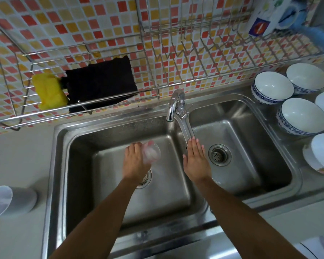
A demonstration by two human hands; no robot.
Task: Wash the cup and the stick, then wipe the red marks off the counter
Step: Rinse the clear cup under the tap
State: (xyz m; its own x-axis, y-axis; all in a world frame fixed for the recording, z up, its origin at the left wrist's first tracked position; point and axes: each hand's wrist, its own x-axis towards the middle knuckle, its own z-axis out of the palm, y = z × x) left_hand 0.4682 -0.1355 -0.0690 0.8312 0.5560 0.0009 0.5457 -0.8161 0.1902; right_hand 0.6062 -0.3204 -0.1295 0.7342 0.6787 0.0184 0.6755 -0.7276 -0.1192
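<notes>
Fingers of the left hand (137, 161) are wrapped around a clear cup (151, 152), which is blurry, tipped on its side and held over the left basin of the double sink (176, 206), just above the drain there. Right hand (195, 161) is flat with all the fingers (193, 144) stretched out and together, holding nothing, fingertips right at the end of the long faucet handle (185, 128) — can't tell if they're actually touching it. Faucet spout (173, 105) sits at the far middle, pointing into the left basin.

Other stuff: five white bowls (273, 86) on the steel ledge to the right, a yellow sponge (49, 91) and a dark cloth (99, 81) in the wire rack (195, 53) on the tiled wall, and a white cup-like thing (11, 200) lying on the counter (17, 156) at near left. No stick or red marks clearly visible from here.
</notes>
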